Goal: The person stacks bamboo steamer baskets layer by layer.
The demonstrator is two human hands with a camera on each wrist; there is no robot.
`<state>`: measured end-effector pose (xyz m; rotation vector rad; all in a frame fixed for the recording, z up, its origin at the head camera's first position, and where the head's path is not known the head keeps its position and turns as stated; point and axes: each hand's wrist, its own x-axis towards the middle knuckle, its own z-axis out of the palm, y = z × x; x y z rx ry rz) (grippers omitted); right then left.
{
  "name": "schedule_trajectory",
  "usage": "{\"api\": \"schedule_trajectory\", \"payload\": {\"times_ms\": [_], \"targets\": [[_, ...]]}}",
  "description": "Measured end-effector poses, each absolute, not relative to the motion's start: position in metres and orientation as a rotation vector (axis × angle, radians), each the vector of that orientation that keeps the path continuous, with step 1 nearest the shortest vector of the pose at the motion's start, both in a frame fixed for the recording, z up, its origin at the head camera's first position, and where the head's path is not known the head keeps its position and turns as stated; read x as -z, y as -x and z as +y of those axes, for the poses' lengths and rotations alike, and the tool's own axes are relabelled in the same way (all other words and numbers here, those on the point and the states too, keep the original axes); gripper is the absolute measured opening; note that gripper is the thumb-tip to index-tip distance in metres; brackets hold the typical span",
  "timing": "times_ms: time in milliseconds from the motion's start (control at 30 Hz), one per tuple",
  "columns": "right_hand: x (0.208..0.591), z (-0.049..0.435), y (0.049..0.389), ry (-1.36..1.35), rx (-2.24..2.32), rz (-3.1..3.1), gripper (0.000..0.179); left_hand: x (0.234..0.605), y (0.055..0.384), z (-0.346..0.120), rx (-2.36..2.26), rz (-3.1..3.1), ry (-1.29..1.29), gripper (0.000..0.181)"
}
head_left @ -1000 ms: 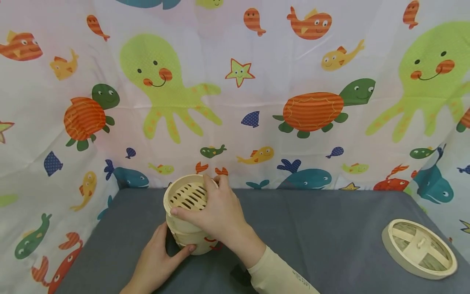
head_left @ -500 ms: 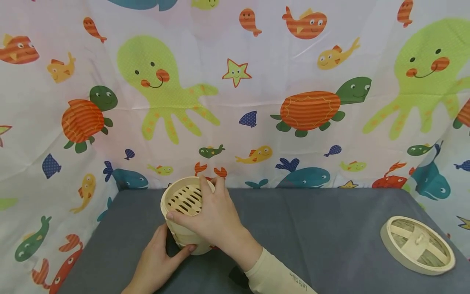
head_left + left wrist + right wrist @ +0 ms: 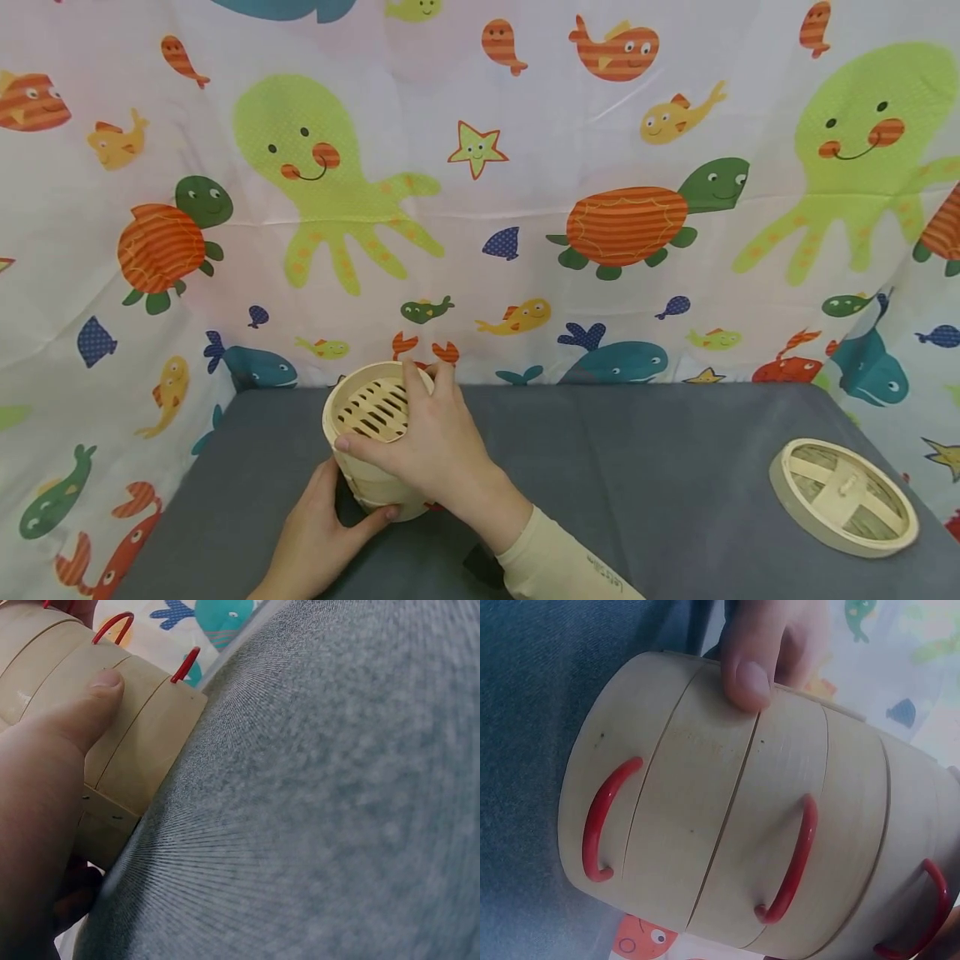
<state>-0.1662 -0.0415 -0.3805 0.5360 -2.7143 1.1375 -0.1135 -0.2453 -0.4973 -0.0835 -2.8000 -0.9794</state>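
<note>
Here the left hand [image 3: 318, 533] grips the steamer stack [image 3: 371, 442] low while the right hand [image 3: 427, 442] seemingly clasps its top tier.

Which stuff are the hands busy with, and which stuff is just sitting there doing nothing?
Busy with:
- stack of bamboo steamer baskets with red handles
- left hand, gripping the stack low down
- right hand, gripping the top basket

Just sitting there:
- steamer lid, alone at the right of the grey table
- sea-animal curtain behind
</note>
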Motion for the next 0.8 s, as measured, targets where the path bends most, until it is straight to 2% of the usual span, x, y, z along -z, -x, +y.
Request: {"api": "schedule_trajectory", "payload": {"times_ms": [467,800], "targets": [[0.3795,-0.0427,0.1657,-0.562,-1.106,-2.717,0.122,0.4944,0.1138,-0.2461,1.057,-2.83,0.005,0.123],[0.3798,-0.0429,0.1663,-0.559,-1.108,-2.721,0.123,0.4933,0.1141,-0.2463,1.08,-2.813,0.001,0.119]]}}
